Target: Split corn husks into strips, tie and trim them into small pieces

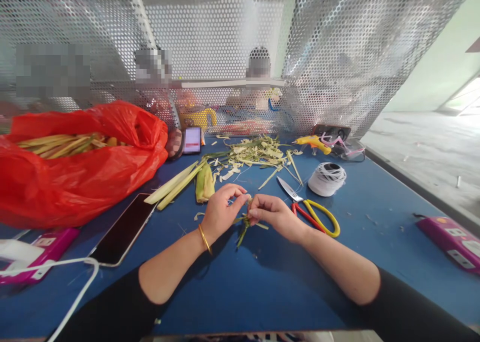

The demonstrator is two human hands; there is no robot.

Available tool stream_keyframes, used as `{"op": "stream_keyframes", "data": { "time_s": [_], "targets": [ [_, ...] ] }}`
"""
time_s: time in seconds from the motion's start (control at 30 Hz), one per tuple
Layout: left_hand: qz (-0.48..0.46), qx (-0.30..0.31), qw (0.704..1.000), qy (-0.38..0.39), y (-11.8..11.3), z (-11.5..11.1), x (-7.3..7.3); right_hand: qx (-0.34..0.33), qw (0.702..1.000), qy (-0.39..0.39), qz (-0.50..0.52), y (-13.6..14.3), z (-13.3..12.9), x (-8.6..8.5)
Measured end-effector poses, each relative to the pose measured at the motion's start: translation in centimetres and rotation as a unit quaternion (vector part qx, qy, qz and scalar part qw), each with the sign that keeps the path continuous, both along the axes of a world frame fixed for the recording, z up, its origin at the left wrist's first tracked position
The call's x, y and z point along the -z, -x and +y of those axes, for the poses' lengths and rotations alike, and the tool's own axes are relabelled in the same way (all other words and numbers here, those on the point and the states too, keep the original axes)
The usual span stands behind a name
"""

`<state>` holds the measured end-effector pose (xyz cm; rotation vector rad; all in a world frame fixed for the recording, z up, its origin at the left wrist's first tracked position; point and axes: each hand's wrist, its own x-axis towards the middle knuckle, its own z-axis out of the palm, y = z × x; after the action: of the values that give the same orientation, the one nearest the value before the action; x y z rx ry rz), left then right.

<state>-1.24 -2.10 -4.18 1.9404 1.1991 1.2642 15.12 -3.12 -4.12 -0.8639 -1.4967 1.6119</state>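
Both hands meet over the middle of the blue table. My left hand [226, 208], with a gold bangle at the wrist, has thumb and forefinger pinched at the top of a small bundle of green plant strips [243, 227]. My right hand [272, 214] pinches the same bundle from the right; loose strip ends stick out below the fingers. The exact grip points are partly hidden by the fingertips. Scissors [294, 194] with red and yellow handles lie just right of my right hand. A pale green stalk piece [205, 183] lies beyond my left hand.
A red plastic bag [93, 177] of stalks fills the left, with a phone [122, 229] before it. Plant scraps [258, 152] are heaped behind the hands. White string [327, 179], a yellow glue gun [315, 143] and a purple device [450, 242] are right. A perforated metal screen [221, 32] stands behind.
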Motion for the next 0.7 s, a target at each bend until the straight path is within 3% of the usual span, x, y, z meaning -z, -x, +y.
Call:
{"op": "stream_keyframes", "data": {
  "time_s": [0.1,0.23,0.4,0.5,0.7],
  "targets": [
    [-0.077,-0.043,0.993,0.073,0.0,0.3,0.0,0.047,0.998,0.007,0.037,-0.1,0.1,-0.4],
    [-0.168,-0.087,0.961,0.203,-0.3,0.0,-0.4,0.149,0.982,0.028,0.112,-0.5,0.6,-0.6],
    [-0.237,0.034,0.892,0.383,-0.9,-1.1,-0.8,0.180,0.970,0.033,0.157,-0.5,0.6,-0.7],
    [-0.260,0.086,0.867,0.415,-1.1,-1.5,-0.8,0.155,0.975,0.036,0.152,-0.2,0.2,-0.8],
    [-0.301,0.102,0.835,0.448,-0.8,-1.4,-0.8,0.134,0.974,0.077,0.165,-0.4,0.3,-0.9]
  ]
}}
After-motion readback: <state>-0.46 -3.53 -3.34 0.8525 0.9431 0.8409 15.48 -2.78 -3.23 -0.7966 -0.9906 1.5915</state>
